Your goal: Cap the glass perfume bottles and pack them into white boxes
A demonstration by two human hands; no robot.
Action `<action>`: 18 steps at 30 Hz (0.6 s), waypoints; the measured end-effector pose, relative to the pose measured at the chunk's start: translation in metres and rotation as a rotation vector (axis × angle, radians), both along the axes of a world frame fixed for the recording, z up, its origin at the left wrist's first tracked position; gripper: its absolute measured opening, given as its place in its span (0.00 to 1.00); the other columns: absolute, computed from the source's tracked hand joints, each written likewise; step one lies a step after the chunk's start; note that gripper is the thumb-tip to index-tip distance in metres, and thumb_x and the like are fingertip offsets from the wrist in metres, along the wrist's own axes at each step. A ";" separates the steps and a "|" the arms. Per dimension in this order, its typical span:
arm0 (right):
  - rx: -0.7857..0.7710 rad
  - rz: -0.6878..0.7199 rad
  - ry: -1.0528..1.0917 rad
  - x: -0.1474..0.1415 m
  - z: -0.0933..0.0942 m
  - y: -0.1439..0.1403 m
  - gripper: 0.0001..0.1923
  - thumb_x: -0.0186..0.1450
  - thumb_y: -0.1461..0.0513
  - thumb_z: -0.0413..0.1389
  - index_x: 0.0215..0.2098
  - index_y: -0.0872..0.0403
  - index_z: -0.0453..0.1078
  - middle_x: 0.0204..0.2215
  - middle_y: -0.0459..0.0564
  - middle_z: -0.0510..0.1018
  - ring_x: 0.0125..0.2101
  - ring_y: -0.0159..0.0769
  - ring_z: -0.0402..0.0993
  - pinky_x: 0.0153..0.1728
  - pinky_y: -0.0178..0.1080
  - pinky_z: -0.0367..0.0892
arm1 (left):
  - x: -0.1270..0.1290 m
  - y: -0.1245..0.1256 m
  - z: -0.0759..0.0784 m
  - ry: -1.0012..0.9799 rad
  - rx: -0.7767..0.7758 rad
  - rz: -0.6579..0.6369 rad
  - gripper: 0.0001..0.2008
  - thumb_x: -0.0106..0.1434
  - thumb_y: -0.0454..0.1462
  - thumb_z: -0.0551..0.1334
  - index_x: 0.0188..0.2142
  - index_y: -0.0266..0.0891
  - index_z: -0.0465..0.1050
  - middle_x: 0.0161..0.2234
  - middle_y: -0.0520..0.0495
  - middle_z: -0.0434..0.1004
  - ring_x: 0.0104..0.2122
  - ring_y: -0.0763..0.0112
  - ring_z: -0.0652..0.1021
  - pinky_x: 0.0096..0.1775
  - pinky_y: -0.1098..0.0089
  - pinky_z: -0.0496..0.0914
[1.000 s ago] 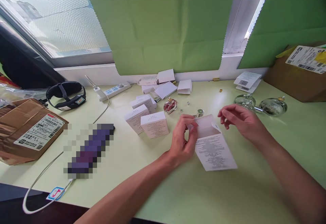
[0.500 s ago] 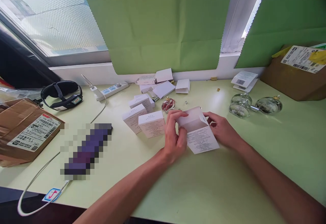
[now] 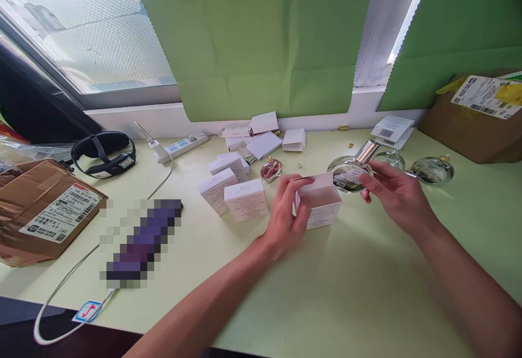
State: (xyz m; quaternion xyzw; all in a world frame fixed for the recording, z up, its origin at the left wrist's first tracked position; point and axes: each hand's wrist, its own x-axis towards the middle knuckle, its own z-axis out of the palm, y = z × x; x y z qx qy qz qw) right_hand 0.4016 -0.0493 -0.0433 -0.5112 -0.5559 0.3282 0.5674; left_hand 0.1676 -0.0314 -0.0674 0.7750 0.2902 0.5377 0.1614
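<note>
Left hand (image 3: 285,214) clamps open white carton (image 3: 320,206) above desk (image 3: 367,293); right hand (image 3: 391,192) grips round glass bottle (image 3: 349,176) beside carton mouth; glass prob. heavy, slippery, fragile; hold by body.

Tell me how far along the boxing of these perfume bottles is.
Three white boxes stand closed. In hand: left hand steadies an open box; right hand holds a round glass bottle at its mouth. Left: two clear bottles and a red bottle.
</note>
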 end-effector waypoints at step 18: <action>0.368 -0.118 -0.121 -0.039 0.010 -0.030 0.13 0.67 0.55 0.59 0.50 0.41 0.73 0.39 0.46 0.80 0.40 0.42 0.78 0.41 0.45 0.74 | 0.003 -0.002 0.002 0.055 -0.159 -0.194 0.21 0.68 0.32 0.52 0.60 0.46 0.58 0.59 0.41 0.70 0.57 0.57 0.73 0.55 0.56 0.69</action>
